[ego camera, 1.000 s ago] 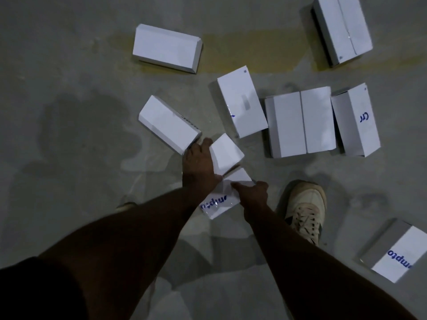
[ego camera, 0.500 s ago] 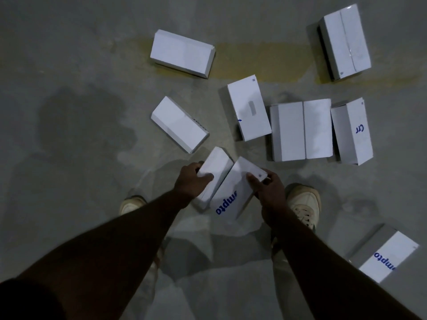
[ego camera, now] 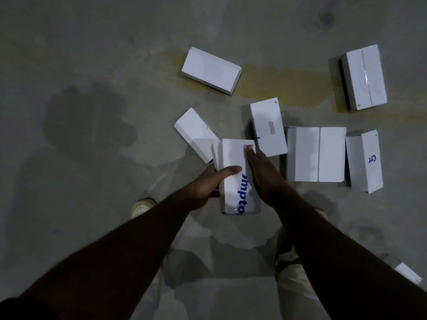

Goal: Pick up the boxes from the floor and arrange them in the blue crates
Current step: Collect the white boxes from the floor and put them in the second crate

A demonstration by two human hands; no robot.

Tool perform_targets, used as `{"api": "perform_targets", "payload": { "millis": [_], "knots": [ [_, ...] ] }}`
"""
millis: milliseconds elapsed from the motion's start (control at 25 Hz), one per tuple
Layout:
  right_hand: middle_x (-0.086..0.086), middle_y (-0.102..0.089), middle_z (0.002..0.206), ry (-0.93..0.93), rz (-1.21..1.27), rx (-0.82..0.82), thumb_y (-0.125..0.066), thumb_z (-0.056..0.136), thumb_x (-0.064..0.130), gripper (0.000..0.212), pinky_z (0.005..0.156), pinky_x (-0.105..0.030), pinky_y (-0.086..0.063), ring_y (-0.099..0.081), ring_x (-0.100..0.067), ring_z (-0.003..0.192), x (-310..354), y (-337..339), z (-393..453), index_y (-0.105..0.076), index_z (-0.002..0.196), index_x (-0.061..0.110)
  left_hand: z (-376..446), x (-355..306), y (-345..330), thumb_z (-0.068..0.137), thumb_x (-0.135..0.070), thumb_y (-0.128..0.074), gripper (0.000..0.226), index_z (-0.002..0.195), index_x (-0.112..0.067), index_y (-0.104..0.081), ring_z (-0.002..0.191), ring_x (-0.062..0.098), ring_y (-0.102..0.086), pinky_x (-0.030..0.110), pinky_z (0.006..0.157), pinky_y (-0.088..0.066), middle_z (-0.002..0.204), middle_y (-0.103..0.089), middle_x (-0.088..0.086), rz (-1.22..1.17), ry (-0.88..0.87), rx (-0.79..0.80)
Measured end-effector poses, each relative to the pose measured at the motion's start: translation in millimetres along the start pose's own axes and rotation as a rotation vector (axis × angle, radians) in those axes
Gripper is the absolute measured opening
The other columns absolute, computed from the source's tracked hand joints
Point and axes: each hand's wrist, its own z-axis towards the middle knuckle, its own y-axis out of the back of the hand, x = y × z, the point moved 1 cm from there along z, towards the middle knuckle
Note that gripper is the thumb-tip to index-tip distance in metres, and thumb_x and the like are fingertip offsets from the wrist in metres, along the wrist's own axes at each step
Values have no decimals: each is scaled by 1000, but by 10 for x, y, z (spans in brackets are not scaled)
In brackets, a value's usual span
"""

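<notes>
I hold a white box with blue lettering (ego camera: pixel 233 176) between both hands, lifted off the floor (ego camera: pixel 92 65) just in front of my feet. My left hand (ego camera: pixel 208 183) grips its left long edge, thumb laid across the top face and the other fingers curled under where I cannot see them. My right hand (ego camera: pixel 261 172) presses flat along the right long edge, fingers straight and close together, tips reaching the far corner. There seems to be a second box stacked beneath the first, though the dim light makes that hard to confirm. More white boxes lie on the floor from twelve to three o'clock: one tilted box (ego camera: pixel 196 135) just beyond my left hand, another (ego camera: pixel 268 128) just beyond my right, a pair side by side (ego camera: pixel 316 153) at two o'clock. No blue crate is in view. To do this well, I should square the edges with my right palm, keep the squeeze even from both sides, then lift level so nothing slides as I turn to look for the crates.
</notes>
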Motion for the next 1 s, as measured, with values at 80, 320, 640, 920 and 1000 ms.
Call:
{"api": "perform_targets", "payload": {
  "millis": [80, 320, 640, 920, 1000],
  "knots": [
    [-8, -67, 114, -9, -83, 42, -37, 101, 53, 47, 86, -39, -55, -67, -25, 101, 35, -153, 80, -54, 130, 19, 0, 60, 199, 77, -41, -73, 58, 130, -20, -61, 108, 34, -70, 58, 103, -50, 117, -74, 14, -79, -8, -39],
    [-4, -61, 104, 160, -469, -220, -52, 100, 30, 24, 83, -34, -46, -57, -17, 94, 59, -460, 598, -61, 113, 12, -64, 190, 897, 70, -30, -68, 59, 125, -7, -62, 91, 29, -72, 37, 73, -61, 111, -72, 19, -394, -30, -235],
    [-12, -51, 138, 109, -622, -236, -79, 79, 28, 77, 106, -47, -46, -52, -29, 125, -156, -799, 1152, -41, 144, 10, 238, 15, 1253, 96, -14, -55, 38, 134, -9, -55, 73, 23, -76, 34, 52, -59, 103, -73, 14, -530, -11, -325],
    [-1, -46, 129, 55, -475, -241, -81, 78, 26, 73, 100, -43, -51, -51, -22, 115, -237, -805, 1158, -43, 140, 17, 343, 91, 1257, 84, -35, -68, 65, 142, -11, -51, 100, 35, -70, 45, 68, -60, 114, -71, 18, -505, 76, -306],
    [-6, -53, 133, 67, -388, -252, -75, 85, 26, 63, 96, -45, -54, -55, -25, 117, -227, -770, 1063, -45, 139, 15, 334, 58, 1206, 76, -39, -71, 73, 141, -10, -53, 98, 36, -70, 47, 70, -60, 114, -70, 19, -509, 64, -303]
  ]
}}
